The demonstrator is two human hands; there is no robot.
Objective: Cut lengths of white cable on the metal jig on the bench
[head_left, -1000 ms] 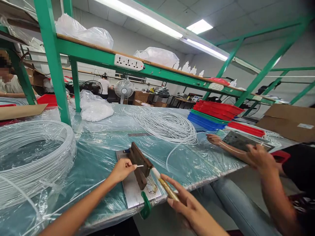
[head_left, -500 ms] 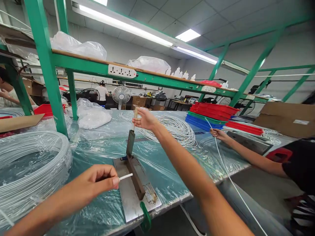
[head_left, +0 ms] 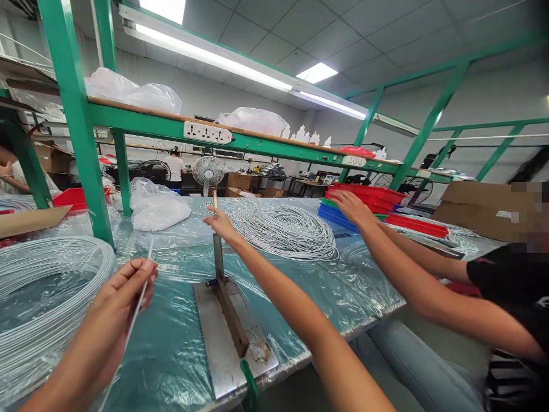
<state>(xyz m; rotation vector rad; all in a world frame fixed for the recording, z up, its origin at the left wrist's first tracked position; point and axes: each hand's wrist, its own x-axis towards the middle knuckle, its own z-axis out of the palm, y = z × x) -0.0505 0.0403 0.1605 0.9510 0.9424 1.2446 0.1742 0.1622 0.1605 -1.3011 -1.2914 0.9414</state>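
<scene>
My left hand [head_left: 128,292] is closed, pinching a thin white cable [head_left: 136,315] between thumb and fingers. The cable's short end sticks up above the fingertips; its length runs down past the wrist. My right hand [head_left: 222,224] is at the handle [head_left: 215,199] of an upright metal lever [head_left: 218,257], fingers lying across it and the handle's top showing above; part of the grip is hidden. That lever belongs to a hand-operated bench cutter [head_left: 231,320] on a metal plate, with a green clamp [head_left: 249,380] at the table's front edge.
A large coil of white cable [head_left: 55,252] lies at left. More looped cable [head_left: 287,232] is spread behind the lever. At right, a co-worker's arms [head_left: 407,274] reach toward stacked red and blue trays [head_left: 369,197]. A green shelf frame [head_left: 77,131] crosses above the plastic-covered table [head_left: 171,349].
My left hand has moved left and up, away from the cutter, now with a longer cable instead of the short piece's visible end. The co-worker's arms have come farther in. The lever stays upright.
</scene>
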